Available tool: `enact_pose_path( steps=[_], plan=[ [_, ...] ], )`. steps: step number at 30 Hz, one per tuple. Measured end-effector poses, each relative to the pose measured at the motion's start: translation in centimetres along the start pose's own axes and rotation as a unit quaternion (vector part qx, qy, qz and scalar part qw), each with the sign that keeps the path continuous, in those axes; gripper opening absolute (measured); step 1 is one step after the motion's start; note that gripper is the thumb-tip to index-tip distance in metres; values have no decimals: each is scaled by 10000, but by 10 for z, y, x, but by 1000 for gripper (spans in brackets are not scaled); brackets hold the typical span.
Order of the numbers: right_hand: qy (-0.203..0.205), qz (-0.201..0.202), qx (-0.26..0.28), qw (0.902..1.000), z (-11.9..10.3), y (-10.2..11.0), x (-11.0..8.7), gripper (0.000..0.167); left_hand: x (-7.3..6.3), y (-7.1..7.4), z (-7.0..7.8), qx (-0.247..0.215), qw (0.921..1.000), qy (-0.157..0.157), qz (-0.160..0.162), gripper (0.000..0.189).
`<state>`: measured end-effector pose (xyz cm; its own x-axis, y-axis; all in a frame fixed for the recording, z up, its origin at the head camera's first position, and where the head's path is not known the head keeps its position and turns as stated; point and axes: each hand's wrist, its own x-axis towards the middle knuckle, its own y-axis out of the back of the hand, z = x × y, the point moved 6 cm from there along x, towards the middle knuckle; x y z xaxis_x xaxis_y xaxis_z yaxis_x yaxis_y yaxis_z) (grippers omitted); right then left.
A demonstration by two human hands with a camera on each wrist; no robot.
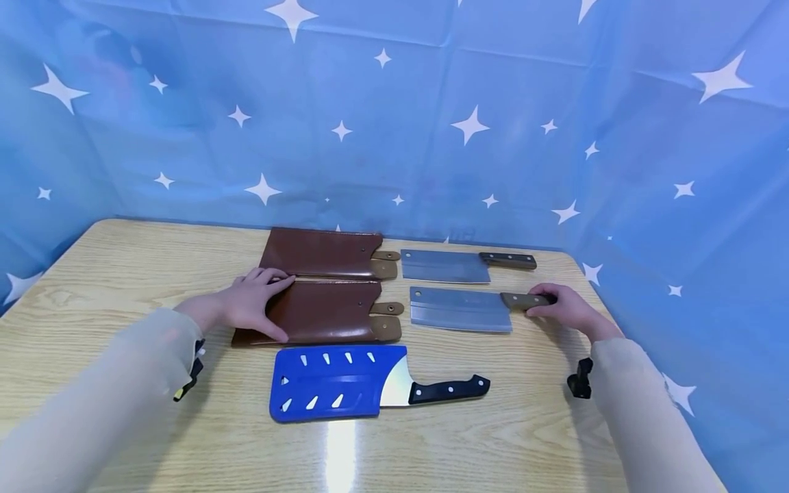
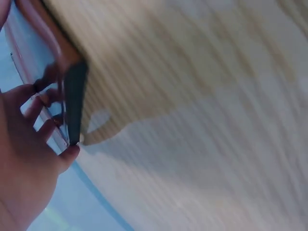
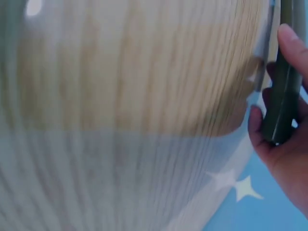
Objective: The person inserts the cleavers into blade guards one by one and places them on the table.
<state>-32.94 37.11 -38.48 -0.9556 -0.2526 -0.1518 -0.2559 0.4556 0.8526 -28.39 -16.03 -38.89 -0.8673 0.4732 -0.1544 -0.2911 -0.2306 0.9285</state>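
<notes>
My left hand spans the left end of the nearer brown leather knife sheath, thumb at its near edge and fingers at its far edge. In the left wrist view the fingers hold the glossy sheath by its end. On the right, my right hand grips the rear of the nearer cleaver's wooden handle. That cleaver's bare blade points left, facing the sheath's strap end. The right wrist view shows fingers and thumb around the handle.
Behind lie a second brown sheath and a second cleaver with a dark handle. In front is a black-handled cleaver in a blue slotted blade cover. Star-patterned blue cloth hangs along the wooden table's back and right.
</notes>
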Motion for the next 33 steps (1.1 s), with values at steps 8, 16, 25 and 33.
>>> enact_pose_path(
  steps=[8,16,25,33],
  plan=[
    [-529,104,303,9981,13,3,-10,64,-7,-6,1,45,9985,-114,-534,132],
    [-801,44,902,9927,16,5,-22,70,-9,-7,-1,-292,9987,-132,-394,126],
    [-721,442,1690,9820,18,22,-31,60,-11,-3,1,-449,9986,-203,-178,125],
    [-762,454,1457,9854,10,30,-37,60,-10,5,8,-567,9975,-416,-62,123]
  ],
)
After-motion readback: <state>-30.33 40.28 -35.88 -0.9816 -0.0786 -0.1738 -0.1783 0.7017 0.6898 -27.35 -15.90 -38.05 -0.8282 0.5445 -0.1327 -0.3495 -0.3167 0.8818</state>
